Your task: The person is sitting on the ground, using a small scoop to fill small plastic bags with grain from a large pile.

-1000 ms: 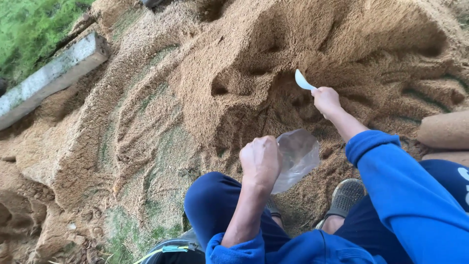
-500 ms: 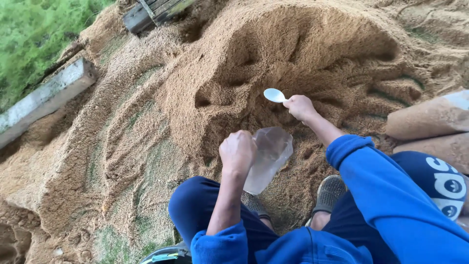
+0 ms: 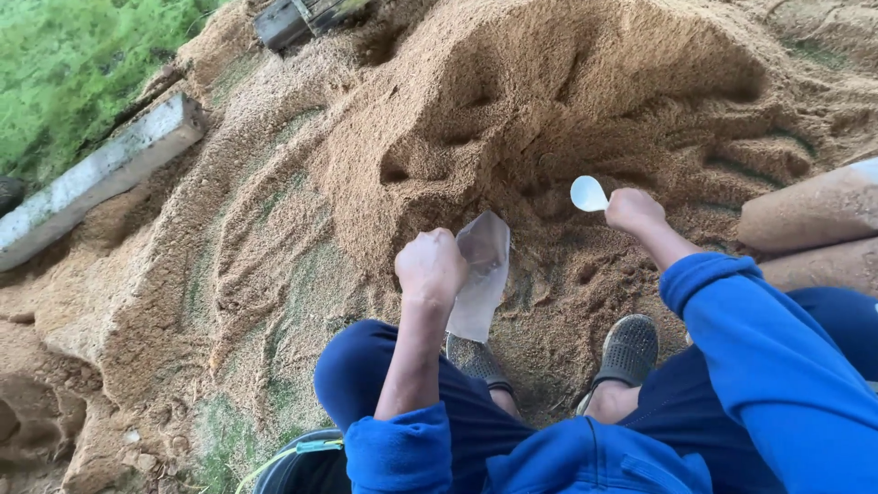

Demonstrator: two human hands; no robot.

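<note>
Scooping step: my left hand (image 3: pixel 430 267) grips the clear bag (image 3: pixel 480 274); right hand (image 3: pixel 633 210) holds white spoon (image 3: pixel 588 193) against the sawdust heap (image 3: pixel 549 101). Next, I judge: dig in.

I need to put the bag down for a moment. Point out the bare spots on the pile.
Open husk slope lies left of the left hand and clear bag, running toward the concrete beam. Another free stretch is the pile's top, above the white spoon in the right hand. It is crowded between the hands, around the shoes, and by the sacks at right.
</note>
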